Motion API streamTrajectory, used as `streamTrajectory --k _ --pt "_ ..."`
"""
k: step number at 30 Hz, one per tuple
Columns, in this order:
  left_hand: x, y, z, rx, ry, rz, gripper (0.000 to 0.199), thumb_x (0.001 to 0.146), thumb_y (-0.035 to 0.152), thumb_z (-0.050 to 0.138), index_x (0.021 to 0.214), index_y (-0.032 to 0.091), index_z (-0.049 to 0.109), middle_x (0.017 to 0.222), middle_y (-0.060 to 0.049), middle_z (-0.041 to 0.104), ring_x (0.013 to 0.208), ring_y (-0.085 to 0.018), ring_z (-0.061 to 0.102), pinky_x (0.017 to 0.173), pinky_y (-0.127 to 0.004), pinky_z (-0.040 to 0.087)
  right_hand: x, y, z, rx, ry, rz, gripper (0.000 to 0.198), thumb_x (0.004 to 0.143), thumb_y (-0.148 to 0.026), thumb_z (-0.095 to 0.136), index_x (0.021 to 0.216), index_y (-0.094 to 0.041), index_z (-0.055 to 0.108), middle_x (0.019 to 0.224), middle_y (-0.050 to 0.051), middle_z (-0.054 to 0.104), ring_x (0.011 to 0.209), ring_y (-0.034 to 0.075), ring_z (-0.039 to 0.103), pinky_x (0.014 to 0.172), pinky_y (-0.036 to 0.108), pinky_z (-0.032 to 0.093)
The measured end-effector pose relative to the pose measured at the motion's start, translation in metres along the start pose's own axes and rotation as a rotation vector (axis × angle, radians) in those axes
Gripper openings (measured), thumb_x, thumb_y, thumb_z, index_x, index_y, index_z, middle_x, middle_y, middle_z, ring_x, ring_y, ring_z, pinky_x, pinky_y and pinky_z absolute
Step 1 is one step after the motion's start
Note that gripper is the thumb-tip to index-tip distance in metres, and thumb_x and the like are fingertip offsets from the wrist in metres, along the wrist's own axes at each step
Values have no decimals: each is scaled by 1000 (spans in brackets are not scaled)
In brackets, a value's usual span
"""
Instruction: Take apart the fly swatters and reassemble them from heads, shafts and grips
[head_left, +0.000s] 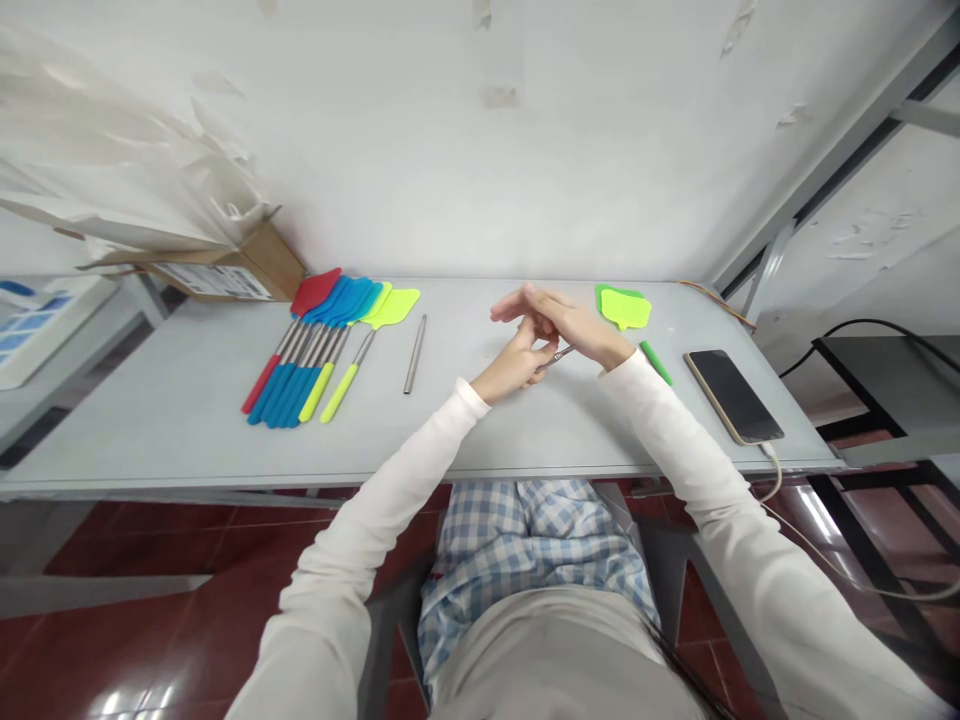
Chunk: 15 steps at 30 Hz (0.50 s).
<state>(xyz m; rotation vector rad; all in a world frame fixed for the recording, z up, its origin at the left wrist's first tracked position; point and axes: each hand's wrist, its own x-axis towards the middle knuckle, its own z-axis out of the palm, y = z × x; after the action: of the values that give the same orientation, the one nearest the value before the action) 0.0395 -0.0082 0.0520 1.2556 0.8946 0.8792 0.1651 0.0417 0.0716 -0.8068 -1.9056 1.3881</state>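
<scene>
My left hand [514,365] is closed around a thin metal rod [561,355], and one end of it sticks out toward the right wrist. Over it, my right hand [566,322] lies with fingers stretched out and flat, its palm turned to the left fingers. Whatever is between the two hands is mostly hidden. A loose metal tube [415,355] rests on the table left of my hands. To their right lie a yellow-green fly swatter head [625,310], a green one partly under it, and a green handle grip [656,362].
Several fly swatters with blue handles [281,395], plus red and yellow ones, lie side by side on the grey table [187,440]. Behind them stands a cardboard box [262,265]. A phone [733,395] with a white cable [776,470] lies at the right. A wall closes the back.
</scene>
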Motion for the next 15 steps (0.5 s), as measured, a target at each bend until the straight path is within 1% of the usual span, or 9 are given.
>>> streamTrajectory --k 3,6,8,10,11,13,14,15 --pt "-5 2 5 -2 21 -3 28 82 16 55 102 24 37 81 6 43 41 1 24 39 -19 14 -3 -2 7 23 21 -5 56 93 -67 41 96 -19 68 111 8 72 104 16 63 82 27 51" --pt "-8 4 13 -53 59 -2 34 81 14 55 109 25 39 82 6 44 40 1 23 39 -17 14 -6 -6 11 8 17 5 54 91 -68 43 94 -20 67 107 7 72 103 17 63 82 28 51" --pt "-9 4 19 -103 81 -11 34 80 13 55 108 25 40 79 7 43 39 1 23 39 -16 13 -6 -10 8 -3 8 7 54 91 -68 44 95 -20 67 106 7 71 103 17 62 84 28 51" --pt "-9 5 25 -171 95 -12 27 81 15 55 102 25 40 75 8 41 38 1 22 39 -15 11 -3 -16 0 0 0 9 56 91 -69 42 97 -19 67 107 7 70 103 17 62 86 29 51" --pt "-9 6 27 -213 102 -5 23 83 17 54 99 24 41 75 8 41 38 1 23 38 -14 10 -1 -18 -6 13 19 3 58 91 -70 40 99 -19 67 108 7 70 104 17 62 87 29 51" --pt "-9 11 27 -301 129 22 14 87 25 54 96 24 43 76 6 44 38 1 25 38 -14 9 0 -18 -18 60 119 -18 63 93 -71 33 104 -19 65 113 7 68 106 17 62 88 29 51" --pt "-9 14 25 -338 148 39 13 89 31 53 96 23 46 78 6 47 38 1 25 37 -14 9 0 -16 -23 87 187 -24 64 93 -72 30 107 -19 64 114 7 66 106 16 61 88 29 51" --pt "-8 16 23 -369 168 53 17 90 37 53 96 22 48 78 5 49 38 1 25 36 -15 9 -3 -11 -26 110 240 -18 65 93 -72 28 109 -20 62 115 7 66 105 16 61 87 29 51"
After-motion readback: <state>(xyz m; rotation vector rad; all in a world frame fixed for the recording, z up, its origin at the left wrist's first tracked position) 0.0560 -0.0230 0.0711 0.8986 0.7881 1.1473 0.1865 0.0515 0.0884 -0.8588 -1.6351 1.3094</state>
